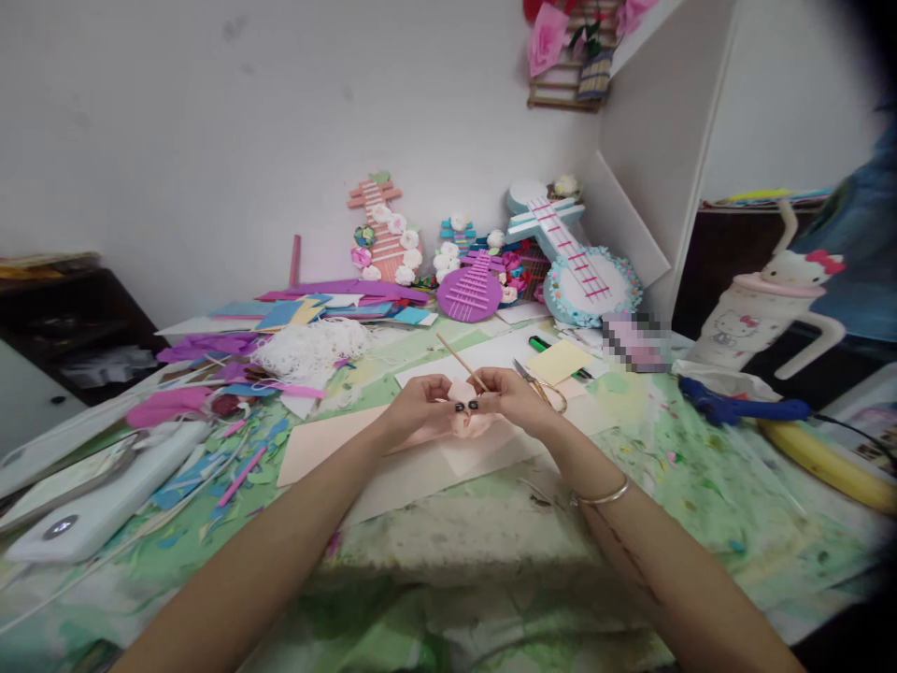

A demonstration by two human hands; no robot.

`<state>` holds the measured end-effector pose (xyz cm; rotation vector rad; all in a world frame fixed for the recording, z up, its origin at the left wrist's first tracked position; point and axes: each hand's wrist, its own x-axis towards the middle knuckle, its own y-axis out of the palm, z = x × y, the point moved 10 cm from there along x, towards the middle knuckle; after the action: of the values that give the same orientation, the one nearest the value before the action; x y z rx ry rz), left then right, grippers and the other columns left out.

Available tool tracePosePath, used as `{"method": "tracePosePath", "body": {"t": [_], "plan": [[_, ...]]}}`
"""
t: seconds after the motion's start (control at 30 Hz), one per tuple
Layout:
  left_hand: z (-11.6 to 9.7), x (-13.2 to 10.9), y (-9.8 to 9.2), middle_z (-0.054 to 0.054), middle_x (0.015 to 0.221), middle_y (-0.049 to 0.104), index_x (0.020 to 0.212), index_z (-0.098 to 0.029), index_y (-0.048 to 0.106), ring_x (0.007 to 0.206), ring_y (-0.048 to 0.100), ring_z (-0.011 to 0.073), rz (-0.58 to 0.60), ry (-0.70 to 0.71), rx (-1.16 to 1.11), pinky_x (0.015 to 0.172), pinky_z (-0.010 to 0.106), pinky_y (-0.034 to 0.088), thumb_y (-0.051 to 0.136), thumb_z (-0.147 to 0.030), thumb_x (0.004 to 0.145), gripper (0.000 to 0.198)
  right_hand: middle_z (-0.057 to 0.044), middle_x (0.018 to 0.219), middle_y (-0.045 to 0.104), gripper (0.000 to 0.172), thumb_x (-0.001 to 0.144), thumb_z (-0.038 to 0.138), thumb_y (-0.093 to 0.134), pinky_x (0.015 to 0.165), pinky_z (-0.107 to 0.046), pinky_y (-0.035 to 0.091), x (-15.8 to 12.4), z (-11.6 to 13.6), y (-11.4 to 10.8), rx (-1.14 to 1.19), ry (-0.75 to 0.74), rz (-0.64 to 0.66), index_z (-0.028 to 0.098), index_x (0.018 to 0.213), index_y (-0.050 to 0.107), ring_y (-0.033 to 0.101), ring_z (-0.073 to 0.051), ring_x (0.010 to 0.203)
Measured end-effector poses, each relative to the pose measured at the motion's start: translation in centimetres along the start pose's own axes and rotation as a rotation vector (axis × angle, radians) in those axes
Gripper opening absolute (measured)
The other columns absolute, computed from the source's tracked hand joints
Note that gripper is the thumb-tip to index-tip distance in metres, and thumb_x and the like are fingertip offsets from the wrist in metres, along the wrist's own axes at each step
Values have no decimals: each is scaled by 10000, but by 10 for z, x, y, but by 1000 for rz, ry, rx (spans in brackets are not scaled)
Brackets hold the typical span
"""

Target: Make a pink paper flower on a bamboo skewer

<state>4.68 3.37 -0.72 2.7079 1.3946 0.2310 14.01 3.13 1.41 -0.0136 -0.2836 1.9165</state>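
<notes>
Both hands meet over pale pink paper sheets [322,447] near the middle of the table. My left hand [420,409] pinches one side of a small pale pink paper flower [468,425]. On its other side my right hand [505,397] is closed on the same flower, the thumbs almost touching. A thin wooden stick [455,353] slants up and left from my right hand; the fingers hide its lower end. Scissors with gold handles [552,393] lie just right of my right hand, by a yellow paper pad [559,361].
Paper instruments, one purple [469,292], one light blue [595,285], lean at the back. White shredded strips [308,350], a white power bank [105,505] and paper scraps lie left. At right are a blue glue gun [743,408], a banana [831,465] and a tumbler [749,318].
</notes>
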Motion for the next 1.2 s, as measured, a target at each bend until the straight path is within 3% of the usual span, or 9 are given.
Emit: {"method": "tracePosePath", "body": {"t": [0.27,0.43,0.67,0.87,1.03,1.2], "plan": [[1,4,-9,86,800,681,805,-112,591,714,645,172,-37,24,172,673,278,469,750,-304,642,298,65,575,388,156,629,246,616,537,-212,245,0,2,-5,-161,-40,-8,149,623,493,343,-70,555],[-1,4,-10,85,783,676,799,-104,598,693,632,162,-51,34,233,644,264,456,745,-324,639,309,62,589,415,161,645,272,606,536,-210,263,2,0,-4,-172,-32,-16,149,669,505,363,-74,555],[-3,3,-12,54,700,652,746,-113,560,618,605,136,-78,4,296,572,229,431,759,-314,606,316,53,573,433,143,648,283,603,524,-209,267,3,1,-12,-357,-53,-103,158,666,535,375,-87,563],[-6,3,-16,8,625,639,843,-154,525,530,571,108,-100,63,279,503,191,391,709,-358,675,321,63,564,421,139,664,283,610,525,-204,267,2,4,-11,-405,-84,-142,160,682,547,369,-79,550],[-15,4,-16,51,696,671,862,-124,628,607,604,138,-141,143,314,553,220,429,689,-381,696,311,57,574,416,202,722,342,601,513,-197,253,1,9,-2,-467,-122,-82,149,680,554,369,-75,557],[-26,2,-16,71,765,684,765,-104,700,683,604,149,-183,186,237,636,242,450,741,-316,632,254,25,623,516,256,836,366,499,541,-205,261,-4,26,-2,-645,-224,-59,147,783,620,423,-87,594]]}}
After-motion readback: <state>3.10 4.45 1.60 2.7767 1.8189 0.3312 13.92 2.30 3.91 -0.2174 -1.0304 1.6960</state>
